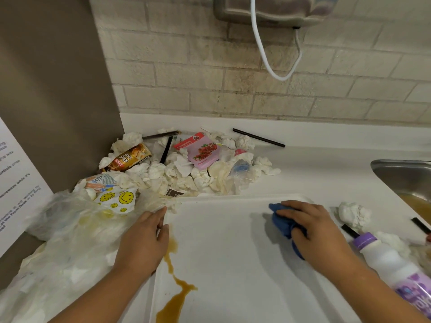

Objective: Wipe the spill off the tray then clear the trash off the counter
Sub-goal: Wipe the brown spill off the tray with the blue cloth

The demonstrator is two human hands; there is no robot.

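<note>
Brown liquid spill (172, 304) is located on the white rectangular plastic tray (233, 252), close to the tray's left rim. Its long axis runs along that rim, from the tray's near edge up to a point just beside the left hand (144, 238).

The left hand is laid on the tray's left rim with fingers nearly straight; nothing is held by it. The crumpled blue cloth (283, 223) is gripped under the curled fingers of the right hand (312, 227) and pressed down in the tray's far-right part.

From the cloth, the spill lies to the left and toward the near edge. The left hand is nearer to it, but the cloth is carried by the right. A sweep across the tray and then along the streak is judged necessary.

Bare tray floor lies between cloth and spill. The heap of crumpled white tissues and wrappers (186, 169) stands beyond the tray's far-left corner, and the white bottle with purple cap (387, 259) lies just beside the right rim.
</note>
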